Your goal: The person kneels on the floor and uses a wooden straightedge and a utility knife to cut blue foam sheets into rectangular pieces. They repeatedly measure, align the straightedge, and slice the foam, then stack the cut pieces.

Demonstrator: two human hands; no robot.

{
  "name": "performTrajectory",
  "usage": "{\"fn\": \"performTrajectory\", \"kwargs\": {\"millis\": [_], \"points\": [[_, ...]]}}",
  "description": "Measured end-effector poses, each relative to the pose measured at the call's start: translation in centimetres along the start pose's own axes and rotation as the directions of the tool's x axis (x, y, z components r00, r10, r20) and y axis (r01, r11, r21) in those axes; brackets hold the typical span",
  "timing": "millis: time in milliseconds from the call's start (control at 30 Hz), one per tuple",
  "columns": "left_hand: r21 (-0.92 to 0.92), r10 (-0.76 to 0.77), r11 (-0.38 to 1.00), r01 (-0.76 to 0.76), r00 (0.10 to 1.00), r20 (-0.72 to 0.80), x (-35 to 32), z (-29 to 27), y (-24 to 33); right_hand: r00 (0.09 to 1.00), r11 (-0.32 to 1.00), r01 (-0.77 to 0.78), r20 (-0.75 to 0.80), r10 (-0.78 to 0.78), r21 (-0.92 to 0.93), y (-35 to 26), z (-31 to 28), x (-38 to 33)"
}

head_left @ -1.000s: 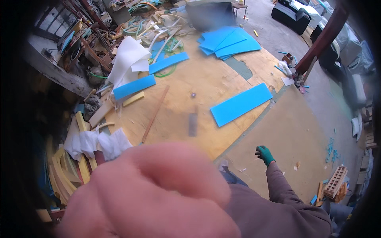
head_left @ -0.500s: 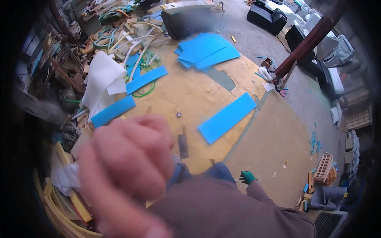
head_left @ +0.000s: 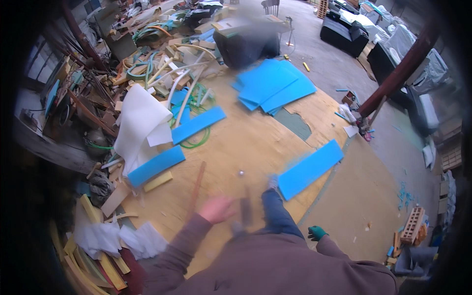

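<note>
My bare left hand [head_left: 218,209] is over the near part of the tan board surface [head_left: 236,142], beside a thin brown strip [head_left: 198,181]. Motion blurs it, but its fingers look loosely stretched and nothing shows in them. My right hand [head_left: 317,233], in a green glove, hangs low at my side with fingers loosely bent and apart; no held thing is visible. A blue foam strip [head_left: 310,169] lies ahead, above my leg and foot. Two more, a farther blue strip [head_left: 199,125] and a nearer blue strip [head_left: 156,166], lie to the left. A small dark rectangular piece [head_left: 246,211] is right of my left hand.
Blue foam sheets [head_left: 275,86] lie stacked at the far edge. White foam [head_left: 140,118] and heaped offcuts [head_left: 162,64] crowd the left. A dark red post [head_left: 400,69] and black sofas [head_left: 344,33] stand at right. A pinkish slotted block [head_left: 412,225] sits lower right.
My left hand, a closed fist close to the camera before, has dropped lower and away, and its fingers have loosened. The view has shifted; one leg now shows stepped forward by the blue strip.
</note>
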State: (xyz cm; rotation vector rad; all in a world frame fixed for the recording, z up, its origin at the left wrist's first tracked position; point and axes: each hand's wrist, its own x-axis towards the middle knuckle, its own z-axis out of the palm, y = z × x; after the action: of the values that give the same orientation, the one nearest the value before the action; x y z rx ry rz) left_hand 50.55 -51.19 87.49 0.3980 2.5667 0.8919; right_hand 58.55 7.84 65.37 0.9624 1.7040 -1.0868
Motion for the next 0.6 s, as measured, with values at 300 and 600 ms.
{"fn": "performTrajectory", "kwargs": {"millis": [300,600], "points": [[-0.440,-0.796,0.423,0.792,0.557,0.237,-2.7,18.0,-18.5,0.932,0.938,0.343,0.103,-0.347,0.051,-25.3,-2.7,10.3],[-0.529,-0.597,0.669,0.523,0.801,0.038,5.4,12.9,-18.8,0.663,0.545,0.586,-0.032,-0.748,-0.600,-52.3,-21.9,23.1]]}}
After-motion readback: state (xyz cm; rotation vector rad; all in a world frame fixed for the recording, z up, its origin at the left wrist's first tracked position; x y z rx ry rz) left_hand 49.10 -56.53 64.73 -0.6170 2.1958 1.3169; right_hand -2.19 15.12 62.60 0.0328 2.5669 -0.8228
